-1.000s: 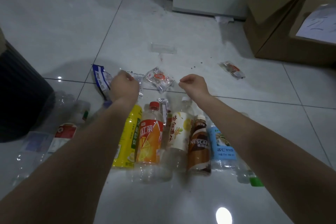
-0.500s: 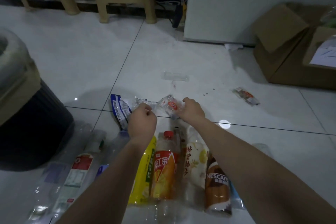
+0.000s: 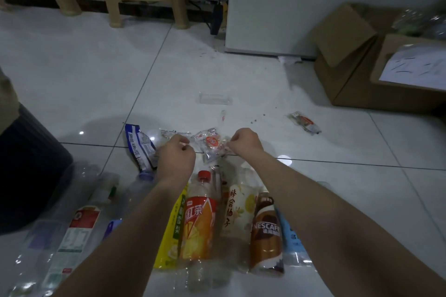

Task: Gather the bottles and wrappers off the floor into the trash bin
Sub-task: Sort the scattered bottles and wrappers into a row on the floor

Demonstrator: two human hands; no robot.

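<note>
Wrappers are being pinched now: the right hand (image 3: 245, 142) closes its fingers on the clear wrapper with the orange label (image 3: 212, 143), where a second ago it hung above it; the left hand (image 3: 176, 155) is curled on the clear film (image 3: 175, 132) beside the blue wrapper (image 3: 140, 148). Bottles (image 3: 200, 219) lie below on the floor (image 3: 84, 75) (untouched). Pickup has begun; the trash bin (image 3: 29, 176) waits at the left edge.

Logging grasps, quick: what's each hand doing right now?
Left hand: closed, pinching the clear wrapper.
Right hand: closed, pinching the red-printed wrapper.
</note>
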